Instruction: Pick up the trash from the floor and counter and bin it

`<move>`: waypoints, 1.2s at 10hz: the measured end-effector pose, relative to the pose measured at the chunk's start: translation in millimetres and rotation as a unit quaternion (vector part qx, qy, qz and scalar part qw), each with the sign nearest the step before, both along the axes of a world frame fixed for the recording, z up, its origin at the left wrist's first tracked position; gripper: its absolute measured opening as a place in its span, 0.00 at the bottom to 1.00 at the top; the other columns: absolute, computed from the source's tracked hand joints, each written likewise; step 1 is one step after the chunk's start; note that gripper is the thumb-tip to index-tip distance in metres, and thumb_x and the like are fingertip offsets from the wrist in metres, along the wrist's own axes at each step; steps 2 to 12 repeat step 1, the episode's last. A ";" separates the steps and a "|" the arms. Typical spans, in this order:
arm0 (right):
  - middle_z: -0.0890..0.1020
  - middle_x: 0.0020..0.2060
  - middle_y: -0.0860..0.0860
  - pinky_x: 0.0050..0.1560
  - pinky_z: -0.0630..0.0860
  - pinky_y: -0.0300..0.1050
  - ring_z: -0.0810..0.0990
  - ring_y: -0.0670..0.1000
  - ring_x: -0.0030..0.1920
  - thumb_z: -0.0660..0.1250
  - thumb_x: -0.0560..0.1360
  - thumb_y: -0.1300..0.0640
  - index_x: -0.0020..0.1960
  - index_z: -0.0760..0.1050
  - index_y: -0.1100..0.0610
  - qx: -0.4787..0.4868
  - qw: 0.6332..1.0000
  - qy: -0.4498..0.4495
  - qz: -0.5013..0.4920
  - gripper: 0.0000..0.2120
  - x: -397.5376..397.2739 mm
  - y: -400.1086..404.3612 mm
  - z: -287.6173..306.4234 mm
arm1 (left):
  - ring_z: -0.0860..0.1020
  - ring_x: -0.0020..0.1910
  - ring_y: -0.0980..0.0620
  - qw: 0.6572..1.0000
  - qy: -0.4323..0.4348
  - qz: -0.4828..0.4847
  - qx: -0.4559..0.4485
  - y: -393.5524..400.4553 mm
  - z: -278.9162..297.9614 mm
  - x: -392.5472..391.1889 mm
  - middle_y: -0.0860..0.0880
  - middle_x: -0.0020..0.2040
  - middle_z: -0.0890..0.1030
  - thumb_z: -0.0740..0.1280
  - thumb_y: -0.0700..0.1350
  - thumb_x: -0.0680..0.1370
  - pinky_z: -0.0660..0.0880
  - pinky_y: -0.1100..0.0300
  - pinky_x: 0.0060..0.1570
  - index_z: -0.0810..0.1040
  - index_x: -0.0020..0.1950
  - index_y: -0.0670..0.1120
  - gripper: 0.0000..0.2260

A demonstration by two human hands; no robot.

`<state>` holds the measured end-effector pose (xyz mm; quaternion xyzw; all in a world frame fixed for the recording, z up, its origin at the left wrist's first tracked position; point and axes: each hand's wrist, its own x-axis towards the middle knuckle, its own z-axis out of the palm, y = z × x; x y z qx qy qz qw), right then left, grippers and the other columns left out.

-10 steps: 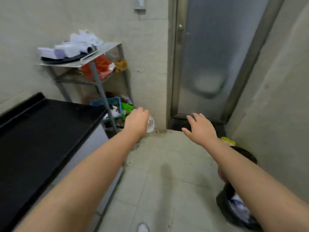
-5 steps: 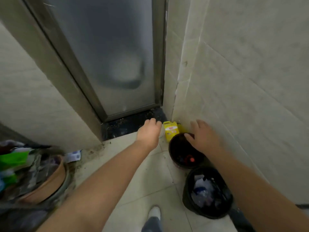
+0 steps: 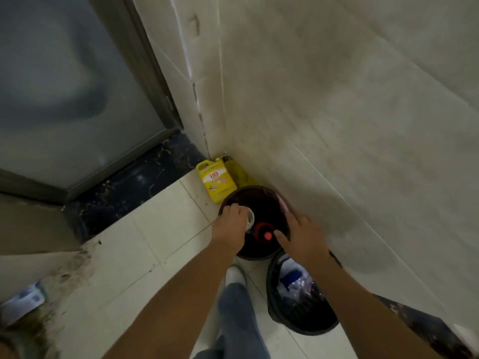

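A small clear plastic cup [image 3: 250,218], tipped on its side with its rim facing right, is held above the open mouth of a dark round bin [image 3: 259,196] in the tiled corner; a second black bin [image 3: 298,320], holding crumpled white and blue waste, stands just beside it.

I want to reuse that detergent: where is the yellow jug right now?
In the head view the yellow jug stands on the floor in the wall corner, just beyond the far bin and right of the door sill.
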<state>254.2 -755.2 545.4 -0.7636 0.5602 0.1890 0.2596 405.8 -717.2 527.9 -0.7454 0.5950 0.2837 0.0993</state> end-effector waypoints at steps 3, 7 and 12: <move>0.63 0.74 0.62 0.72 0.63 0.54 0.62 0.61 0.74 0.47 0.76 0.37 0.74 0.59 0.60 0.039 0.999 0.020 -0.023 0.36 14.3 -21.5 -47.7 | 0.68 0.66 0.44 0.998 0.006 -0.022 0.061 -27.1 -36.3 6.8 0.43 0.67 0.69 0.61 0.38 0.79 0.72 0.54 0.59 0.63 0.71 0.42 0.21; 0.63 0.74 0.62 0.72 0.63 0.54 0.62 0.61 0.74 0.47 0.76 0.37 0.74 0.59 0.60 0.039 0.999 0.020 -0.023 0.36 14.3 -21.5 -47.7 | 0.68 0.66 0.44 0.998 0.006 -0.022 0.061 -27.1 -36.3 6.8 0.43 0.67 0.69 0.61 0.38 0.79 0.72 0.54 0.59 0.63 0.71 0.42 0.21; 0.63 0.74 0.62 0.72 0.63 0.54 0.62 0.61 0.74 0.47 0.76 0.37 0.74 0.59 0.60 0.039 0.999 0.020 -0.023 0.36 14.3 -21.5 -47.7 | 0.68 0.66 0.44 0.998 0.006 -0.022 0.061 -27.1 -36.3 6.8 0.43 0.67 0.69 0.61 0.38 0.79 0.72 0.54 0.59 0.63 0.71 0.42 0.21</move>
